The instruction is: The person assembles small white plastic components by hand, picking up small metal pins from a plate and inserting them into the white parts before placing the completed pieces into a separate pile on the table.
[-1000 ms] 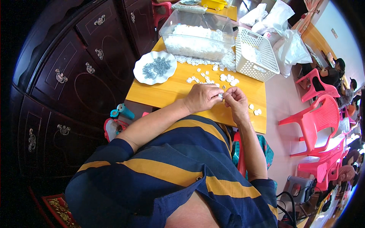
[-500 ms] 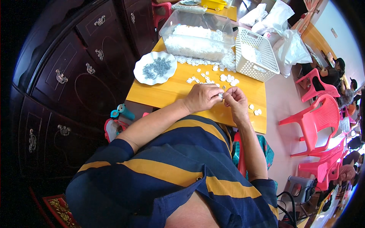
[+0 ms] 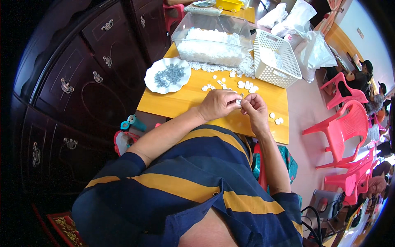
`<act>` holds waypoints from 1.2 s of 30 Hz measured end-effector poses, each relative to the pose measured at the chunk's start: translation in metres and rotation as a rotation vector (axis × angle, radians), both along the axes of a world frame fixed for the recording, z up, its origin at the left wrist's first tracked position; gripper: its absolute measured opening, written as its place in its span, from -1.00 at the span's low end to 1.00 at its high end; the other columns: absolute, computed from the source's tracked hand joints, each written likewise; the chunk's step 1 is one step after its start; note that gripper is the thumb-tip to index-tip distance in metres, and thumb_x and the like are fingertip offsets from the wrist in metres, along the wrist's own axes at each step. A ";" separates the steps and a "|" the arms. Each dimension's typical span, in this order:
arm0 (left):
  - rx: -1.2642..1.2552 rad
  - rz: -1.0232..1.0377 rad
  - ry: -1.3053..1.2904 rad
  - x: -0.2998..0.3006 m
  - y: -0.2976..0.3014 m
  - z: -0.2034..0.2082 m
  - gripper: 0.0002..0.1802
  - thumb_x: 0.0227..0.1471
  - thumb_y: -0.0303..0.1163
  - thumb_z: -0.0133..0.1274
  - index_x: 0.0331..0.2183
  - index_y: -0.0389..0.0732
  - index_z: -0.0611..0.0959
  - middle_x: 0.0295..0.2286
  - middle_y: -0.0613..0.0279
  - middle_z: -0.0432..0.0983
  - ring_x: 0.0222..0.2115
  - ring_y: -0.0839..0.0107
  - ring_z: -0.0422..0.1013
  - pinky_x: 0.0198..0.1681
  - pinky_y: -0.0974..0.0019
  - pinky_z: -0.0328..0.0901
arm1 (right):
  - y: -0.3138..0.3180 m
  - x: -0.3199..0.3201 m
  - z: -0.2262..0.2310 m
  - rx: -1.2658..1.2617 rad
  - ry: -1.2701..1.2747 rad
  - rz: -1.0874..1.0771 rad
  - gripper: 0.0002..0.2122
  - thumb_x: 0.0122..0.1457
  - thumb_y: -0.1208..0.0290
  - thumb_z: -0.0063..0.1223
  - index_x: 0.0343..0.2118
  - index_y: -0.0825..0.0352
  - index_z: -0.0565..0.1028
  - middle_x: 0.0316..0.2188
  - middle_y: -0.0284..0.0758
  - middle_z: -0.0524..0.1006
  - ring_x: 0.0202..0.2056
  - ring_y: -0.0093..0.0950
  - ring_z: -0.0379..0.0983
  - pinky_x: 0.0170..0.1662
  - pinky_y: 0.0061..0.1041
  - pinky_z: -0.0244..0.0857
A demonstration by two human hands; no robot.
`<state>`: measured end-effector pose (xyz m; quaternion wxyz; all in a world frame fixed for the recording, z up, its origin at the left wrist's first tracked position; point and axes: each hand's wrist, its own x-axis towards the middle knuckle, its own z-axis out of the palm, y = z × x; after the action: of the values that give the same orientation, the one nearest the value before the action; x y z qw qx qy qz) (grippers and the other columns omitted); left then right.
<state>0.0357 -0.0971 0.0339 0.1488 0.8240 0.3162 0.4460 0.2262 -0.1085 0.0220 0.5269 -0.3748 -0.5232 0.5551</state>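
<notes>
Over the front part of the yellow wooden table (image 3: 181, 101), my two hands meet at a small white plastic piece (image 3: 238, 101). My left hand (image 3: 218, 104) pinches the piece between thumb and fingers. Closed against it from the other side is my right hand (image 3: 255, 108), its thumb and forefinger together at a tiny grey metal part (image 3: 242, 94) that is only partly visible. Small white pieces (image 3: 248, 85) lie scattered just beyond my hands, and a few more (image 3: 278, 121) sit to the right of my right hand. A scalloped white plate (image 3: 150, 78) holds a heap of small grey metal parts (image 3: 169, 75).
At the table's back stands a clear plastic bin (image 3: 210, 20) full of white pieces, beside a white perforated basket (image 3: 267, 78). Dark cabinets (image 3: 82, 82) line the left. White sacks (image 3: 314, 53) and pink chairs (image 3: 343, 127) are on the right, with people farther off.
My hands stay almost in place around the white piece, with only slight finger movement. The whole view has shifted very slightly.
</notes>
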 end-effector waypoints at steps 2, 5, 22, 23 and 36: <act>-0.030 -0.001 -0.010 -0.001 0.000 0.000 -0.78 -0.04 -0.39 0.25 -0.30 -0.25 0.67 -0.43 0.10 0.60 -0.45 0.16 0.54 -0.37 0.23 0.43 | 0.000 0.001 -0.001 -0.005 -0.003 0.000 -0.91 0.21 0.51 0.14 -0.32 0.28 0.43 -0.50 -0.51 0.48 -0.51 -0.72 0.38 -0.41 -0.71 0.23; -0.040 -0.011 -0.011 -0.001 0.000 0.001 -0.77 -0.05 -0.38 0.26 -0.30 -0.25 0.68 -0.44 0.10 0.60 -0.46 0.18 0.54 -0.38 0.24 0.42 | -0.001 0.001 -0.001 -0.006 -0.010 0.002 -0.91 0.21 0.51 0.14 -0.32 0.28 0.43 -0.50 -0.51 0.48 -0.51 -0.72 0.37 -0.42 -0.72 0.22; -0.014 0.136 0.176 0.022 0.025 -0.019 -0.87 0.01 -0.36 0.15 -0.35 -0.16 0.70 -0.44 0.18 0.57 -0.41 0.18 0.52 -0.33 0.17 0.40 | 0.017 0.100 0.008 0.038 -0.757 -0.088 -0.92 0.15 0.48 0.13 -0.32 0.35 0.52 -0.49 -0.49 0.52 -0.50 -0.72 0.38 -0.43 -0.67 0.26; -0.014 0.130 0.179 0.026 0.030 -0.021 -0.87 0.01 -0.36 0.15 -0.35 -0.16 0.70 -0.44 0.18 0.57 -0.41 0.18 0.52 -0.33 0.17 0.40 | 0.016 0.109 0.010 0.033 -0.833 -0.069 -0.90 0.11 0.46 0.15 -0.35 0.36 0.56 -0.50 -0.43 0.56 -0.49 -0.65 0.44 -0.39 -0.62 0.32; -0.092 0.092 0.492 0.106 0.087 -0.014 -0.84 0.01 -0.31 0.09 -0.47 -0.12 0.72 -0.44 0.16 0.58 -0.36 0.14 0.52 -0.31 0.07 0.41 | 0.023 0.170 0.020 0.075 -1.160 -0.428 -0.85 0.07 0.37 0.14 -0.34 0.29 0.60 -0.41 -0.17 0.63 -0.34 -0.17 0.58 -0.25 -0.27 0.43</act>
<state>0.1421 -0.0096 0.0203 0.0841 0.8849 0.4000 0.2233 0.3965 -0.0853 0.0419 0.2691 -0.6935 -0.6566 0.1243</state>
